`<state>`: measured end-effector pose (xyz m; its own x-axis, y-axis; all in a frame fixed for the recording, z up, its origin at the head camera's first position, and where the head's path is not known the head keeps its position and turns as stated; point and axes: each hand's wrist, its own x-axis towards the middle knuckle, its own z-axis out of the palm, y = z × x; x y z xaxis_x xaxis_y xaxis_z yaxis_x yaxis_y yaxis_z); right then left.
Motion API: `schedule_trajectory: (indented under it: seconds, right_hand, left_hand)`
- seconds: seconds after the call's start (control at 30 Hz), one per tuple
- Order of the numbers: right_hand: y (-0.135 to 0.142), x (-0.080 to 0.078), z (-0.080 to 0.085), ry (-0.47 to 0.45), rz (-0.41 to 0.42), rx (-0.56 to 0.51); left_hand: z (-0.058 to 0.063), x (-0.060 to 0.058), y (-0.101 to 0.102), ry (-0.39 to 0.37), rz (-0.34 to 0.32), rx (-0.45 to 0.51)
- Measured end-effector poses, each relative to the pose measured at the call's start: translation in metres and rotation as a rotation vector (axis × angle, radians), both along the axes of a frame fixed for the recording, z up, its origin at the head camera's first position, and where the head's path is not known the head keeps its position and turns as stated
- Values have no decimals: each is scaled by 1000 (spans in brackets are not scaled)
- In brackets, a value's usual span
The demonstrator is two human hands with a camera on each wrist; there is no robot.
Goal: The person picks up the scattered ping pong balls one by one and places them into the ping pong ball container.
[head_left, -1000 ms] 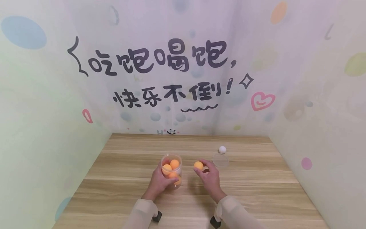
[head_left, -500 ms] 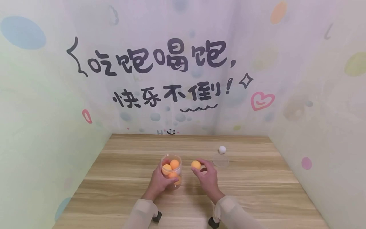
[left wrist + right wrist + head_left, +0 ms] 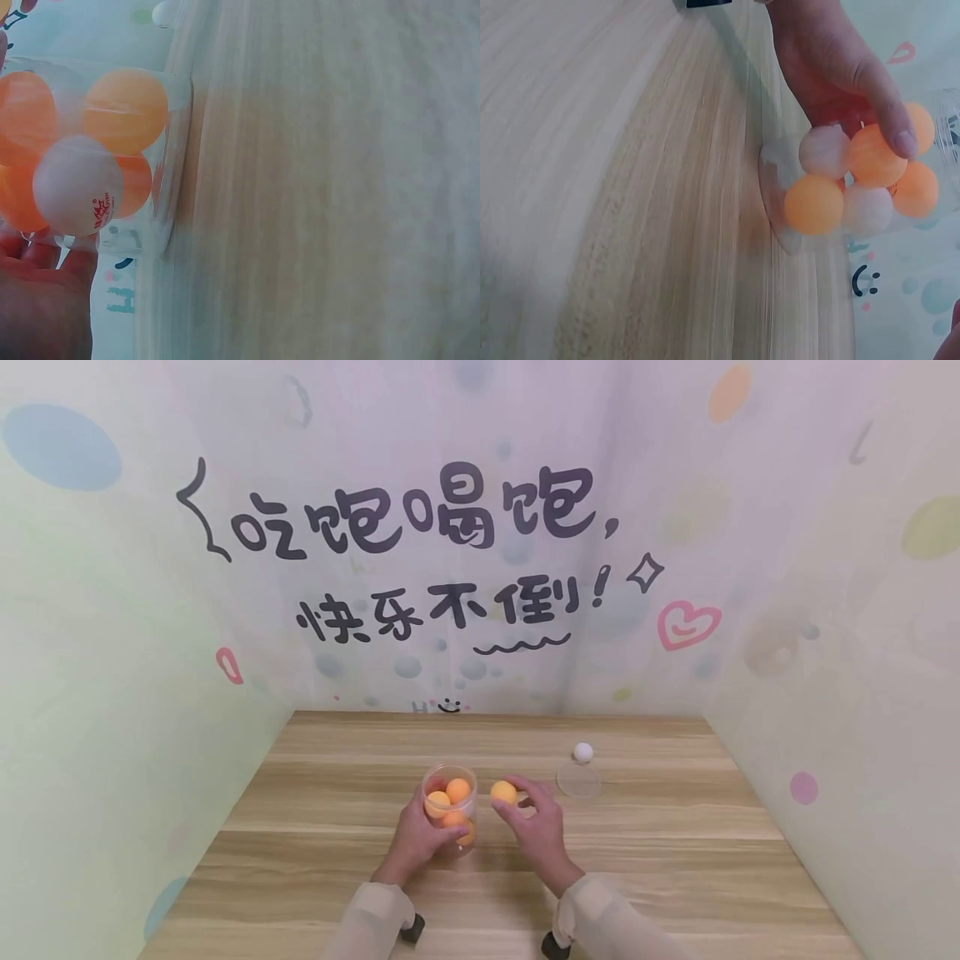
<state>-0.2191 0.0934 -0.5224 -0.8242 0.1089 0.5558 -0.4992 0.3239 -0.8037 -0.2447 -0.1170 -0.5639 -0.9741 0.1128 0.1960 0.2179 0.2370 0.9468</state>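
My left hand [image 3: 417, 837] grips a clear plastic jar [image 3: 475, 800] from its left side, fingers behind and thumb across the front. The jar stands upright on the wooden table, its top uncovered. Inside it are several orange ping-pong balls [image 3: 458, 791] and two white ones; red print shows on a white ball [image 3: 79, 186] in the left wrist view. Just right of the jar's rim, my right hand [image 3: 543, 832] pinches another orange ping-pong ball [image 3: 503, 792] between thumb and fingers. In the right wrist view, the left thumb [image 3: 891, 120] presses against the jar wall.
A clear round lid [image 3: 578, 781] lies flat on the table [image 3: 675, 827], to the right of the hands. Right behind it rests a loose white ping-pong ball [image 3: 583, 752]. Printed fabric walls [image 3: 480, 677] enclose the table at the back and both sides.
My right hand has shifted left with its orange ball, bringing it closer to the jar. The left hand and jar stay in place.
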Motion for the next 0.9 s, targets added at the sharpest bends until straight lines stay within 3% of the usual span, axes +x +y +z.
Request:
schedule_trajectory:
  seconds: [0.17, 0.4, 0.57, 0.8, 0.9]
  right_hand:
    - [-8, 4, 6, -17, 21, -25]
    - [-20, 25, 41, -32, 60, -15]
    - [-24, 29, 47, -32, 77, -21]
    - [-30, 29, 50, -33, 100, -41]
    - [-32, 29, 52, -57, 95, -32]
  left_hand:
    - [1, 1, 0, 3, -3, -10]
    - [1, 1, 0, 5, -5, 11]
    - [4, 3, 1, 2, 12, 6]
    - [35, 20, 3, 13, -13, -9]
    - [26, 16, 3, 5, -15, 6]
